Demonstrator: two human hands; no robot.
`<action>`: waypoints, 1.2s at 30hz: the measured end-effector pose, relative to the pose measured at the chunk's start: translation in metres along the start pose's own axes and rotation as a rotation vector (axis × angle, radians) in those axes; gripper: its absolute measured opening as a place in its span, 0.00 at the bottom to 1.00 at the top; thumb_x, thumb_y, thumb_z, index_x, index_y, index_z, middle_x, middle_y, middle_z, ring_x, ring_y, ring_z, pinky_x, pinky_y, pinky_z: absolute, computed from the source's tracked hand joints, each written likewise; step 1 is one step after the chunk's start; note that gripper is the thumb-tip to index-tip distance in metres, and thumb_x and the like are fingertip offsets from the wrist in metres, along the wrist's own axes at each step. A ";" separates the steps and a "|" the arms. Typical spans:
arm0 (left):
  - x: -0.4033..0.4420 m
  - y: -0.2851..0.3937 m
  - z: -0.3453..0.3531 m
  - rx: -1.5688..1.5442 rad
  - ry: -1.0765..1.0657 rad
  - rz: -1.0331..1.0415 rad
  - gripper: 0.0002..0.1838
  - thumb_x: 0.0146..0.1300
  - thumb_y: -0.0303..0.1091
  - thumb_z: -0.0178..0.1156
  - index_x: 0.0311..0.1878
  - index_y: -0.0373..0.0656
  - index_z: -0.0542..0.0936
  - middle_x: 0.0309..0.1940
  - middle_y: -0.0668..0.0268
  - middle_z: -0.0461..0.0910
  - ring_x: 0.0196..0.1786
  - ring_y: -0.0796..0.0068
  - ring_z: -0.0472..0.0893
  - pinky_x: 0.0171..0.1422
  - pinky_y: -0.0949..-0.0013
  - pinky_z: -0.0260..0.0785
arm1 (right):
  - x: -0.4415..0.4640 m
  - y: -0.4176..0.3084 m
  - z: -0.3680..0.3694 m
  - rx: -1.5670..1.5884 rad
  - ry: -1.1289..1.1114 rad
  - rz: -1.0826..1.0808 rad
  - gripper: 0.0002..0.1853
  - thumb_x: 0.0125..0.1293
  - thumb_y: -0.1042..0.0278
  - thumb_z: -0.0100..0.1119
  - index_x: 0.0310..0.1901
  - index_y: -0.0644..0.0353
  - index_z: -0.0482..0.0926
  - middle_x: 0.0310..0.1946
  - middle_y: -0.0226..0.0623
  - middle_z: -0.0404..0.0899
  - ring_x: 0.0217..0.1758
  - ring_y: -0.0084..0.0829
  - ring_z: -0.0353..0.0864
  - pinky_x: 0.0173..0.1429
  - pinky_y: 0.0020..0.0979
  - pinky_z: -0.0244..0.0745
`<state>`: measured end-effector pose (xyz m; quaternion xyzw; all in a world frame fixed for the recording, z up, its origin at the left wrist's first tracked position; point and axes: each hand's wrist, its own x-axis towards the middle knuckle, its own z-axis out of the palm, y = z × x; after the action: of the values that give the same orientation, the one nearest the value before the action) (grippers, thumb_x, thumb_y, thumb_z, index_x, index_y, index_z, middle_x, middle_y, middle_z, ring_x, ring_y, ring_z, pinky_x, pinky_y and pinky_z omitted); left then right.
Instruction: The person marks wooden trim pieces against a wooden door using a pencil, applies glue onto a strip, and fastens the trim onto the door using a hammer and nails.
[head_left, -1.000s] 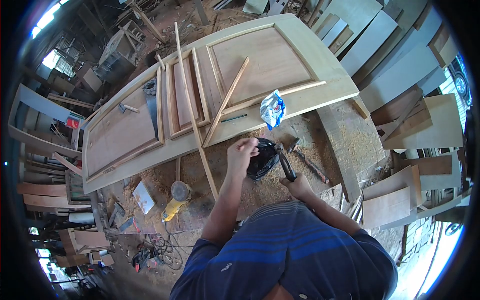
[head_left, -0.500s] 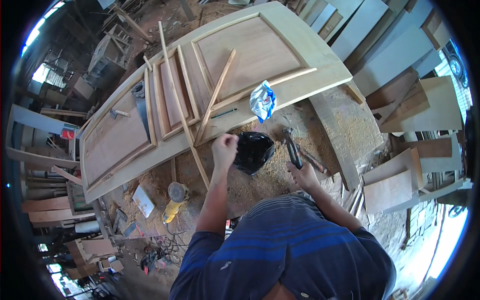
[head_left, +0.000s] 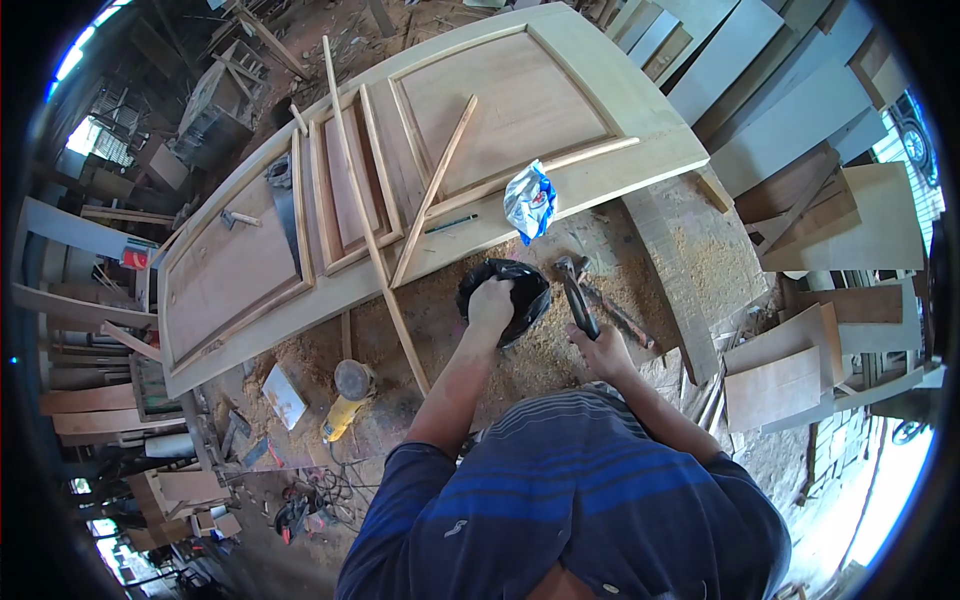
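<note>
My left hand reaches into the mouth of a black plastic bag on the workbench, and its fingers are hidden there. In my right hand is a hammer, gripped by its dark handle with the head pointing away from me. A second tool with a worn reddish handle lies just right of the hammer. Beyond the bag, a blue and white plastic packet rests on the edge of a panelled wooden door.
Loose wooden strips lie across the door, one jutting over its near edge. A small hammer sits on the left panel. A yellow power tool stands on the sawdust-covered bench. Boards lean at the right.
My left hand has moved right and down from beside the black bag into its opening. My right hand keeps hold of the hammer in nearly the same place.
</note>
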<state>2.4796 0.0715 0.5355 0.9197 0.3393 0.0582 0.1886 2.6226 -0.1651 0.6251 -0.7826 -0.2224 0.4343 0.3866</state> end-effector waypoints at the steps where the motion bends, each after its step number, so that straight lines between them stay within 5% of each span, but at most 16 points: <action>1: 0.001 -0.002 -0.003 -0.016 0.010 -0.001 0.10 0.63 0.28 0.66 0.45 0.43 0.92 0.43 0.50 0.90 0.49 0.47 0.90 0.59 0.51 0.84 | -0.001 -0.004 -0.002 -0.009 -0.004 0.011 0.30 0.76 0.40 0.68 0.37 0.67 0.85 0.21 0.37 0.76 0.29 0.28 0.77 0.39 0.43 0.75; 4: -0.007 -0.001 -0.020 -0.260 0.059 -0.057 0.05 0.65 0.31 0.70 0.39 0.42 0.92 0.43 0.48 0.90 0.47 0.45 0.90 0.58 0.53 0.84 | -0.002 -0.001 -0.001 -0.017 0.001 -0.012 0.29 0.76 0.40 0.68 0.38 0.67 0.85 0.22 0.38 0.77 0.30 0.29 0.78 0.41 0.43 0.75; 7: -0.020 0.000 -0.033 -0.396 0.187 0.019 0.07 0.69 0.31 0.73 0.46 0.39 0.90 0.45 0.49 0.91 0.45 0.52 0.92 0.55 0.58 0.86 | 0.004 0.006 0.002 -0.053 -0.033 -0.027 0.29 0.76 0.40 0.68 0.39 0.66 0.85 0.22 0.39 0.77 0.30 0.31 0.79 0.42 0.44 0.76; 10: -0.031 0.009 -0.049 -1.036 0.126 -0.272 0.09 0.75 0.29 0.71 0.52 0.37 0.87 0.45 0.54 0.91 0.45 0.64 0.92 0.54 0.64 0.87 | -0.004 -0.018 -0.002 -0.122 -0.105 0.008 0.28 0.78 0.40 0.66 0.42 0.65 0.85 0.23 0.40 0.78 0.30 0.33 0.79 0.42 0.44 0.76; 14: -0.039 0.025 -0.085 -1.513 0.186 -0.390 0.07 0.79 0.31 0.69 0.53 0.39 0.85 0.47 0.60 0.90 0.46 0.70 0.90 0.57 0.64 0.87 | -0.013 -0.037 -0.002 -0.112 -0.233 -0.003 0.26 0.82 0.41 0.61 0.50 0.62 0.83 0.28 0.42 0.79 0.33 0.34 0.79 0.45 0.43 0.76; 23: -0.047 0.051 -0.110 -1.719 0.102 -0.373 0.10 0.79 0.35 0.70 0.51 0.38 0.87 0.45 0.67 0.87 0.49 0.74 0.88 0.62 0.61 0.86 | -0.009 -0.025 0.007 -0.168 -0.317 -0.145 0.28 0.84 0.43 0.58 0.69 0.60 0.79 0.37 0.49 0.83 0.42 0.40 0.84 0.55 0.43 0.79; 36: -0.042 0.059 -0.118 -1.495 0.127 -0.332 0.11 0.79 0.35 0.70 0.49 0.35 0.88 0.42 0.68 0.87 0.43 0.78 0.87 0.53 0.67 0.88 | -0.014 -0.028 0.000 -0.187 -0.284 -0.195 0.29 0.84 0.45 0.59 0.73 0.59 0.78 0.43 0.58 0.86 0.47 0.51 0.89 0.56 0.47 0.79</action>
<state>2.4548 0.0394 0.6678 0.4793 0.3537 0.2957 0.7468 2.6146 -0.1578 0.6542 -0.7207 -0.3888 0.4785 0.3171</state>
